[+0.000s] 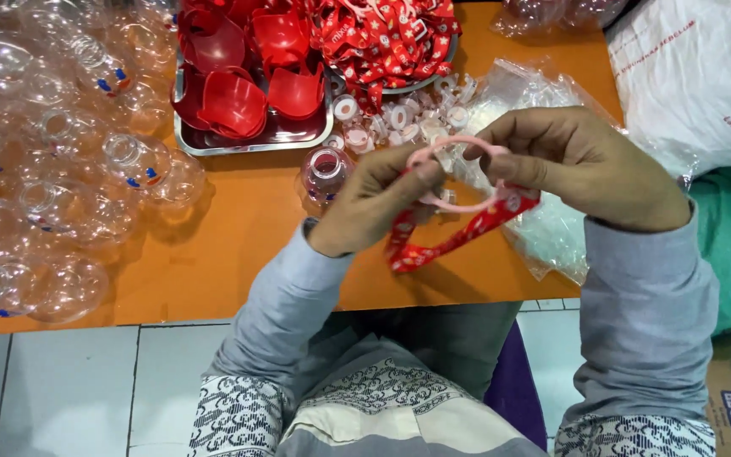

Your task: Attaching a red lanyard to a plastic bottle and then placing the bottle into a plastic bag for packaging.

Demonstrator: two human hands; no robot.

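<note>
Both hands meet above the orange table (239,228): the left hand (374,203) pinches shut on one pale pink ring (458,173), and the right hand (581,165) closes on its far side, where one red printed strap (458,237) hangs. Just behind lie small white rings (399,114), crinkled clear bags (543,228), a metal tray (255,140) of four or so red cups (234,101) and a heap of red straps (382,38). Clear plastic bottles (52,161), too many to count, crowd the left; a white printed sack (695,76) sits right, with bare table only along the near edge.
</note>
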